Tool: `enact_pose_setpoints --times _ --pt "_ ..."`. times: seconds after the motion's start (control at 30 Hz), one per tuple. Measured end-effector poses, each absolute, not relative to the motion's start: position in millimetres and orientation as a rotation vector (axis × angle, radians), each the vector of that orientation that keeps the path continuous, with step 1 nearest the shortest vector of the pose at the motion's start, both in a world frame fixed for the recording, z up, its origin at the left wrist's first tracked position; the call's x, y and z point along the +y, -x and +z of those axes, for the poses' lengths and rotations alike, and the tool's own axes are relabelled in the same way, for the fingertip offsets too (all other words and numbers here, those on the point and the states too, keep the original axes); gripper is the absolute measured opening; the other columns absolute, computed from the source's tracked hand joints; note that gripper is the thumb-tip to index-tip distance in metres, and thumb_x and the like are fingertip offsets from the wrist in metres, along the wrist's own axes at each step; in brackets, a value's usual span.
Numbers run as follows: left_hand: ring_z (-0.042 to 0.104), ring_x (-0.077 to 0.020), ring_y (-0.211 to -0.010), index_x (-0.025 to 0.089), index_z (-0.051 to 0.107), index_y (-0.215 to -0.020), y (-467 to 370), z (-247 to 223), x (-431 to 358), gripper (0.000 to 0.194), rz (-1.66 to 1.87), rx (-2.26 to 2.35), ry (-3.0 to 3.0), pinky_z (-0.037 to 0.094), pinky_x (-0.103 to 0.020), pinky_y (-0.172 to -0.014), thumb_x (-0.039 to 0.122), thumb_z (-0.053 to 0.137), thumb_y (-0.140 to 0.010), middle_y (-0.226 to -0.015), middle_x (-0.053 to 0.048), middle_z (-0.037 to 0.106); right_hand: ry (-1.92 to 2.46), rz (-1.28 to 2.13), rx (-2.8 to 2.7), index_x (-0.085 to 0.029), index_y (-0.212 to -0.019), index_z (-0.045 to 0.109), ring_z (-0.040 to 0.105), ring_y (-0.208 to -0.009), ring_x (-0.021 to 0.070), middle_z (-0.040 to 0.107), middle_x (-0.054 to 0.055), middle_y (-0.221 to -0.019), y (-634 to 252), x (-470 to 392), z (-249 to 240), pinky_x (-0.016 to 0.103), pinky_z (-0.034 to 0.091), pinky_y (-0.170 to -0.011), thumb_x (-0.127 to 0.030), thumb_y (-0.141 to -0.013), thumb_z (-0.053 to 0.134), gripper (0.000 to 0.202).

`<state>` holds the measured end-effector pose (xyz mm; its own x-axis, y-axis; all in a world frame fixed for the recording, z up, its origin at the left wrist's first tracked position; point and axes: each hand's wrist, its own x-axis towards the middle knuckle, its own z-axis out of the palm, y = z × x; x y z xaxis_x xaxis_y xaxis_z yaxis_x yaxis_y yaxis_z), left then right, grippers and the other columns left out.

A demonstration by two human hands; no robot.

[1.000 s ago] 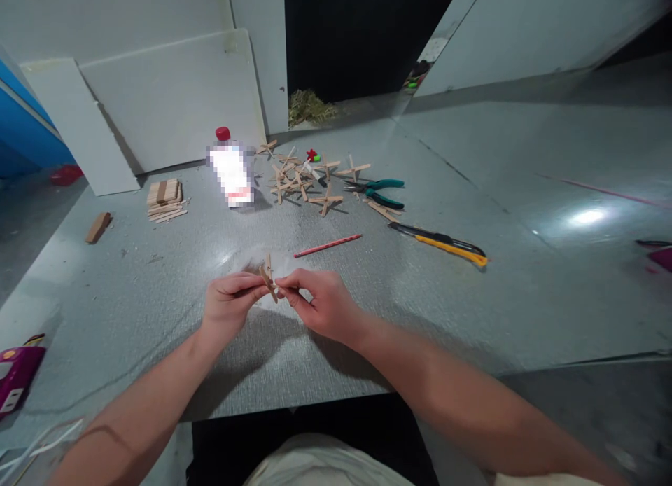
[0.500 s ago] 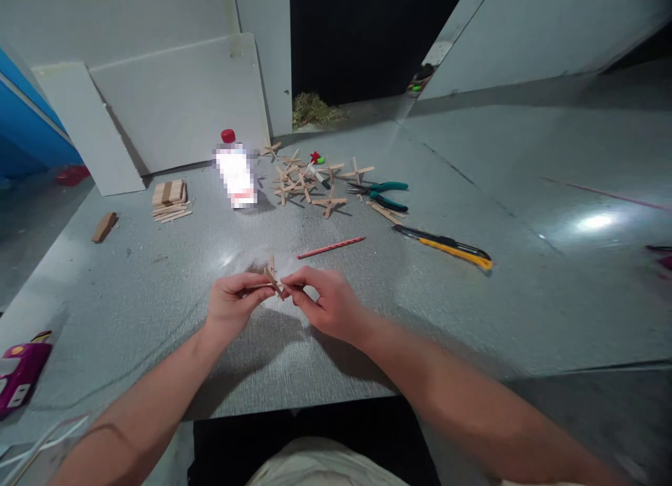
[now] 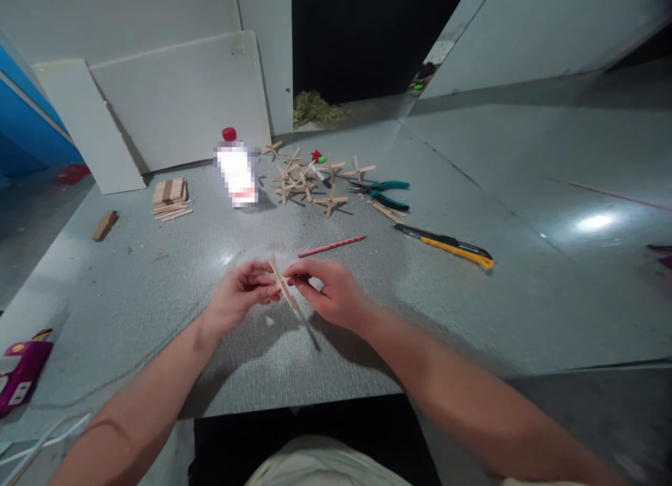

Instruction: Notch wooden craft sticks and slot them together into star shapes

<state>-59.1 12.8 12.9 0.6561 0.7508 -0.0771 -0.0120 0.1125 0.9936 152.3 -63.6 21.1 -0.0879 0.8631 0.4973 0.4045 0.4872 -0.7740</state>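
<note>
Pinches a wooden-stick piece point(image 3: 283, 282) in the right grip point(image 3: 287, 276), above the surface point(image 3: 252, 374). Holds the left grip point(image 3: 270, 279) parted just beside it; cannot tell whether touching. Beyond, shows a red pencil point(image 3: 332, 246), then crossed sticks point(image 3: 330, 201) near green-handled pliers point(image 3: 391, 185); rightward, a yellow-and-black cutter point(image 3: 456, 249); leftward, stacked sticks point(image 3: 169, 190).

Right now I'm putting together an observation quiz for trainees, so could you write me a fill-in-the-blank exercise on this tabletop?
1. The small pale piece between the left hand and right hand is built from flat sticks made of ____.
2. The white, blurred bottle has a ____ cap.
3. In the picture, the stack of pale flat sticks lies to the ____ of the bottle.
4. Of the two hands, the ____ one is nearer the long black-and-yellow utility knife.

Missing words: wood; red; left; right.
</note>
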Motion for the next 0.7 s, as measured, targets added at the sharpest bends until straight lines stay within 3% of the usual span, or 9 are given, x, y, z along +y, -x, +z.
enact_pose_setpoints --times 0.17,0.27,0.43,0.57,0.7 --pt "0.075 -0.0133 -0.075 0.024 0.052 -0.134 60 16 12 0.055 0.618 0.653 -1.341 0.056 -0.020 -0.065 0.029 0.080 -0.086 -0.092 -0.003 0.076 1.101 0.570 -1.661 -0.024 -0.109 0.069 0.070 -0.075 0.0140 0.076 0.001 -0.089 -150 -64 20 0.029 0.054 -0.074 -0.018 -0.095 0.057 0.018" --pt "0.074 -0.0126 -0.074 0.027 0.052 -0.143 60 17 11 0.061 0.605 0.621 -1.366 0.058 -0.022 -0.068 0.031 0.078 -0.088 -0.095 -0.002 0.074 1.107 0.584 -1.616 -0.025 -0.117 0.063 0.073 -0.082 0.0143 0.076 0.002 -0.094 -149 -64 17 0.028 0.057 -0.075 -0.020 -0.097 0.057 0.021" --pt "0.072 -0.0108 -0.075 0.023 0.069 -0.121 62 17 12 0.032 0.676 0.624 -1.409 0.057 -0.020 -0.067 0.032 0.074 -0.091 -0.091 -0.002 0.072 1.177 0.547 -1.560 -0.024 -0.131 0.049 0.072 -0.084 0.0136 0.072 0.005 -0.100 -152 -60 12 0.026 0.057 -0.072 -0.019 -0.099 0.050 0.032" --pt "0.072 -0.0120 -0.076 0.020 0.070 -0.109 63 20 11 0.025 0.716 0.619 -1.426 0.058 -0.022 -0.070 0.033 0.076 -0.089 -0.090 -0.003 0.074 1.261 0.502 -1.681 -0.022 -0.114 0.059 0.068 -0.079 0.0148 0.073 0.005 -0.096 -153 -56 12 0.031 0.055 -0.077 -0.015 -0.096 0.053 0.020" --pt "0.072 -0.0131 -0.076 0.019 0.069 -0.105 63 26 8 0.026 0.742 0.595 -1.434 0.058 -0.024 -0.071 0.034 0.079 -0.086 -0.086 -0.003 0.073 1.311 0.461 -1.924 -0.021 -0.104 0.067 0.066 -0.097 0.0213 0.072 0.008 -0.103 -145 -54 7 0.040 0.052 -0.092 -0.010 -0.090 0.055 0.021"
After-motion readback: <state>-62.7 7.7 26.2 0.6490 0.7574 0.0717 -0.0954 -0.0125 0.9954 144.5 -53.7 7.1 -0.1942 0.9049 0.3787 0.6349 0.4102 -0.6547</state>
